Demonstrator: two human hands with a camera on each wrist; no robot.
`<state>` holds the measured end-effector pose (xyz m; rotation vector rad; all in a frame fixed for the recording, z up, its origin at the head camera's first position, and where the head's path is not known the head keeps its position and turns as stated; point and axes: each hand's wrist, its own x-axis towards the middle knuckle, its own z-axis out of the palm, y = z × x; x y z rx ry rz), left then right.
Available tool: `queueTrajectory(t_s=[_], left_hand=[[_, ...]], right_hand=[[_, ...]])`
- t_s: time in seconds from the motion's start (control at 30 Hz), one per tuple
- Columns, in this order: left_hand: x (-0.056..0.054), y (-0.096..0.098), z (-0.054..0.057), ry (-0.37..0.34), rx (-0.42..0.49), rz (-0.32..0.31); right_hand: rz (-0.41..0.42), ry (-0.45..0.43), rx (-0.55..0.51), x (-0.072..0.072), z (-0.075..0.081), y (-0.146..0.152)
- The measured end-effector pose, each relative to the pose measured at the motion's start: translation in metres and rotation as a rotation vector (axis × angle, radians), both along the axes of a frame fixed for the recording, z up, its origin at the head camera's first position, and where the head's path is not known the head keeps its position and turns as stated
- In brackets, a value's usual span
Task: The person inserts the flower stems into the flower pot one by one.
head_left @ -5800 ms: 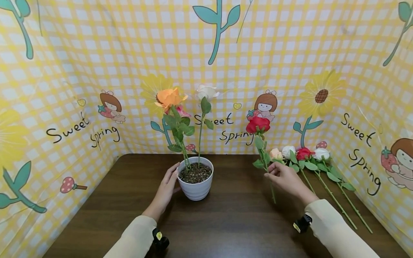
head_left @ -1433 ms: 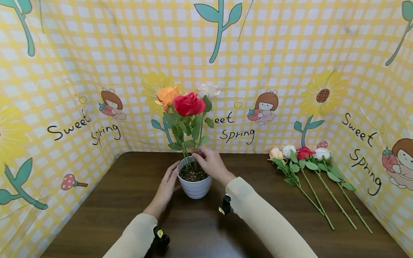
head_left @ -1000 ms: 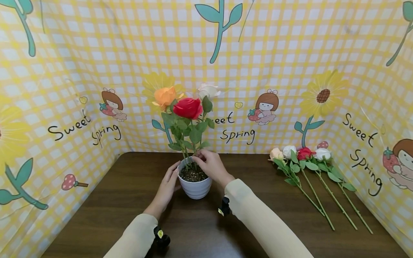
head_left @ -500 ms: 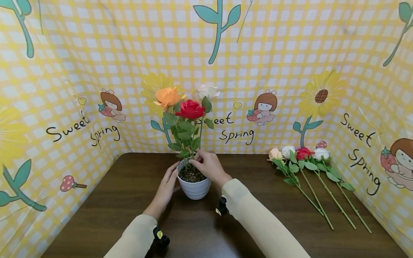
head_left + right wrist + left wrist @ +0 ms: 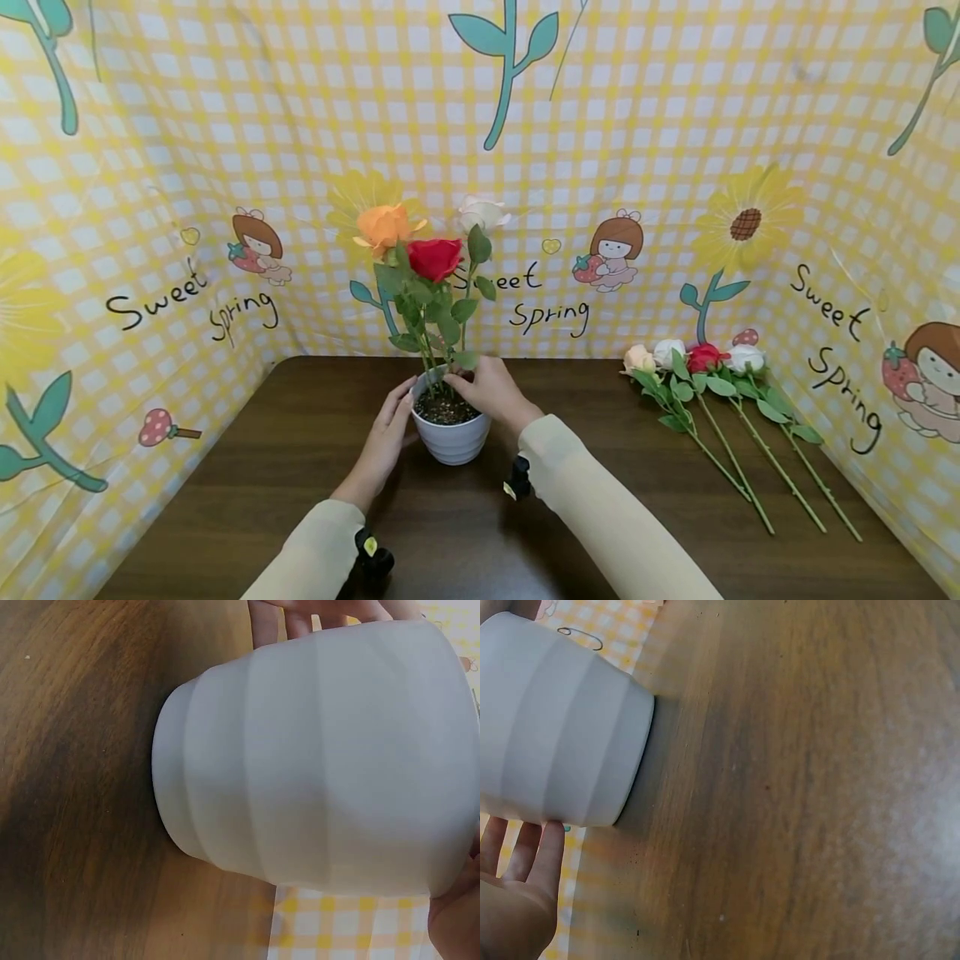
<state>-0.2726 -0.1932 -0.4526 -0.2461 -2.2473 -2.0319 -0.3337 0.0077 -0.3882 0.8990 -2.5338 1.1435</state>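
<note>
Beside the left hand [image 5: 386,430] — fingers nearly straight, touching — stands the white pot [image 5: 453,442]; the right hand [image 5: 498,392] pinches the red rose [image 5: 435,260] by its stem.

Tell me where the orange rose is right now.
In the head view, the orange rose stands left of centre in the white pot, its bloom just above and to the left of the potted red rose.
</note>
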Motion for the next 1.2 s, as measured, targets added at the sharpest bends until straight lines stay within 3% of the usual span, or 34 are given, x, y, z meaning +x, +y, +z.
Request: queueTrajectory(t_s=[0.13, 0.37, 0.6, 1.2], left_hand=[[-0.0008, -0.0005, 0.0005, 0.012, -0.001, -0.002], [-0.0003, 0.0005, 0.0001, 0.015, 0.000, -0.001], [-0.0022, 0.0008, -0.0011, -0.003, 0.010, 0.001], [0.0001, -0.0015, 0.0011, -0.008, 0.022, -0.024]], right_hand=[[0.017, 0.022, 0.011, 0.0003, 0.0020, 0.0010], [0.000, -0.032, 0.037, -0.0005, 0.0027, 0.0004], [-0.017, -0.026, 0.058, -0.0023, 0.0011, 0.0000], [-0.034, -0.024, 0.025, -0.0022, -0.0010, -0.0023]])
